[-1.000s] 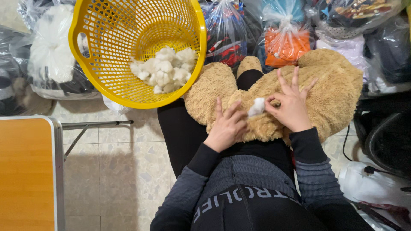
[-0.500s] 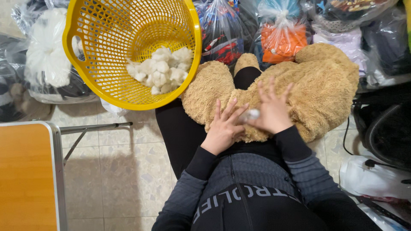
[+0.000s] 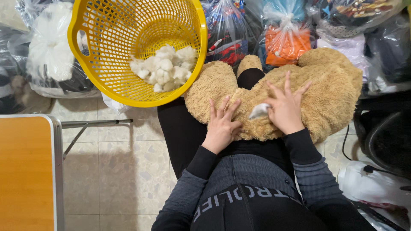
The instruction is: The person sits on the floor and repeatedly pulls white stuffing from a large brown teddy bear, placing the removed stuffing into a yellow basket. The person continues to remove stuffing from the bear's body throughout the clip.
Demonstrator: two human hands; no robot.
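A tan plush toy skin [image 3: 329, 90] lies across my lap. My left hand [image 3: 222, 124] rests flat on its lower middle with the fingers spread. My right hand [image 3: 286, 107] presses on the plush just to the right, and its thumb and forefinger pinch a small white tuft of stuffing [image 3: 259, 111] that pokes out of the fabric. A yellow mesh basket [image 3: 107, 51] leans by my left knee and holds a heap of white stuffing clumps [image 3: 165, 68].
Clear plastic bags of plush and fabric line the back: white fluff [image 3: 49, 40], an orange item [image 3: 287, 42], dark ones at the right. An orange-topped table [image 3: 25, 171] with a metal frame stands at the left on the tiled floor [image 3: 120, 171].
My right hand has pushed the white tuft lower and further into the plush; less of it shows now. My left hand has stayed flat beside it.
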